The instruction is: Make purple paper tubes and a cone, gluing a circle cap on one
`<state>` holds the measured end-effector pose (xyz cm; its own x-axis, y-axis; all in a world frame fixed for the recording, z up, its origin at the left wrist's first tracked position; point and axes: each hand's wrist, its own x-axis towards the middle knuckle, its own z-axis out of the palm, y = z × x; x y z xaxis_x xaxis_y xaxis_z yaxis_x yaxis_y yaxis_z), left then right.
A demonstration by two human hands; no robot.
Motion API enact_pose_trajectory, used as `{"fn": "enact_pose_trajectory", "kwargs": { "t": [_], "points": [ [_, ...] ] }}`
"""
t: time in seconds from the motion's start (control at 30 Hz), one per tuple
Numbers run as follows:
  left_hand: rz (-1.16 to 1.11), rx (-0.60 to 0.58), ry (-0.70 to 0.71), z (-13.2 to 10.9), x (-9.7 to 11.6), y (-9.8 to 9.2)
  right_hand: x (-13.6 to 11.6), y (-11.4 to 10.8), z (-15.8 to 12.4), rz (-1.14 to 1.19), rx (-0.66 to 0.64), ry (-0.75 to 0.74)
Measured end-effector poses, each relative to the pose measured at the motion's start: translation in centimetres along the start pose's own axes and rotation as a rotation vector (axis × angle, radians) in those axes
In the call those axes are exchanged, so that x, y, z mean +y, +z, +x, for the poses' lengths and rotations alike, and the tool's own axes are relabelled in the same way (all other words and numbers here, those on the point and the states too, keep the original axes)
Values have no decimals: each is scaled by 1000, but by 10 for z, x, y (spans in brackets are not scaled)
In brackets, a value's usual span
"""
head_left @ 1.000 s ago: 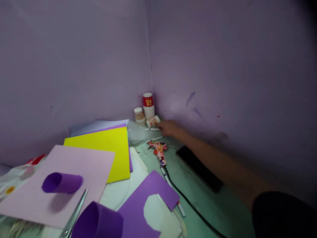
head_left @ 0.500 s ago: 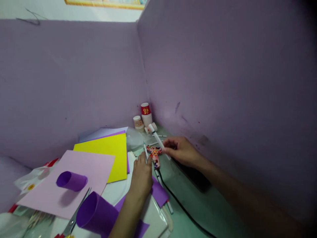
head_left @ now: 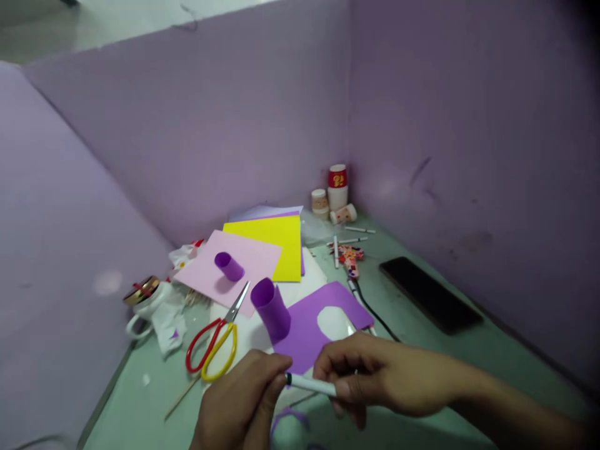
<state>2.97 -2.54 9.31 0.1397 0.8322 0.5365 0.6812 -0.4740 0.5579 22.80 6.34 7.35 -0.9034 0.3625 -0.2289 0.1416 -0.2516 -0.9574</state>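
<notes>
A white marker pen (head_left: 312, 385) with a dark band lies level between my two hands near the front of the table. My left hand (head_left: 241, 400) pinches its left end, thumb and forefinger closed over the tip. My right hand (head_left: 382, 375) grips the barrel from the right. Just beyond them is a purple paper sheet (head_left: 304, 331) with a round hole cut in it. A larger purple paper tube (head_left: 274, 315) stands at that sheet's left edge. Scissors (head_left: 218, 347) with red and yellow handles lie to the left, blades pointing away.
A smaller purple tube (head_left: 229, 267) rests on pink paper (head_left: 257, 250), beside a yellow sheet (head_left: 285, 240). Further right are a patterned glue gun (head_left: 351, 257) with a black cord and a dark phone (head_left: 429, 294). Paper cups (head_left: 337, 194) stand in the corner; a white mug (head_left: 145, 315) is left.
Both hands have come back toward me from the glue gun area. The right has brought the marker pen, and the left now grips its other end. The view has shifted, showing more table.
</notes>
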Motion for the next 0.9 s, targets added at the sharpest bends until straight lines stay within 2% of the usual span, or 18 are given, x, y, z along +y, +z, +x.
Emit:
{"fn": "enact_pose_trajectory", "kwargs": {
  "t": [0.13, 0.3, 0.4, 0.43, 0.5, 0.57, 0.63, 0.73, 0.8, 0.9],
  "points": [
    [58, -104, 189, -24, -13, -8, -6, 19, 22, -116, -113, 64],
    [509, -157, 498, -35, -26, -11, -2, 34, 35, -31, -202, 272],
    [581, -134, 543, -42, -35, -19, 5, 36, 29, -344, -133, 180],
    [575, -103, 510, -44, -39, -25, 8, 34, 26, -479, -69, 123],
    [574, -51, 325, -48, -50, -39, 14, 29, 20, -647, 78, 43],
    [592, -121, 63, -50, -65, -51, 19, 22, 17, -611, 183, 26],
    [642, -140, -46, -52, -80, -56, 23, 18, 18, -449, 199, 36],
    [799, -96, -86, -58, -103, -48, 27, 18, 25, -241, 187, 79],
    [860, -73, -168, -63, -113, -38, 31, 19, 30, -160, 186, 107],
    [778, -25, -290, -65, -119, -27, 36, 19, 33, -53, 181, 110]
  ]
}}
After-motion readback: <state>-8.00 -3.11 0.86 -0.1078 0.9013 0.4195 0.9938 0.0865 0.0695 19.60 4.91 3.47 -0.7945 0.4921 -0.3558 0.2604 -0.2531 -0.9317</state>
